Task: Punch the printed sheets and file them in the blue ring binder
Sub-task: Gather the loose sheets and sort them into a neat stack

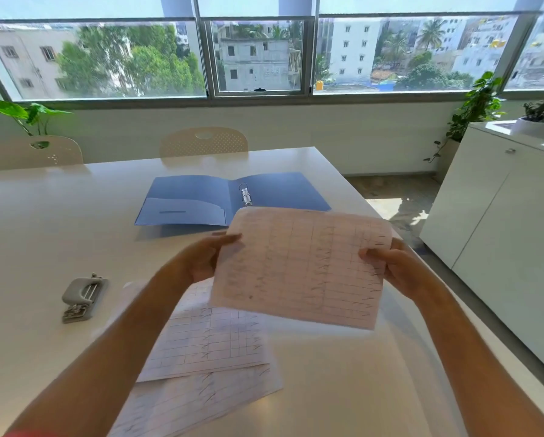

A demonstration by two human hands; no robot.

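Both hands held one printed sheet (299, 266) up off the counter (44, 222), between the person and the open binder (201, 197). The left hand (204, 260) pinched the sheet's left edge, thumb on top and fingers behind; the right hand (390, 266) gripped the right edge with fingers curled round it. The sheet bowed a little and was tilted, its far edge hiding the near right corner of the binder.

A small dark dot near the sheet's lower left may have been a punched hole, but blur left that unsure. If so, the step in hand was probably carrying the sheet to the rings (245, 193); if not, it belonged at the punch (83, 298), which lay near left on the counter, well apart from both hands. The rings looked closed, so filing would call for one hand to let go and open them first.

More sheets (207, 351) lay fanned on the near counter beneath the forearms, not yet filed. The counter's right edge ran just beside the right forearm, with floor and a white cabinet (485, 231) beyond, so open room lay to the left and far side.
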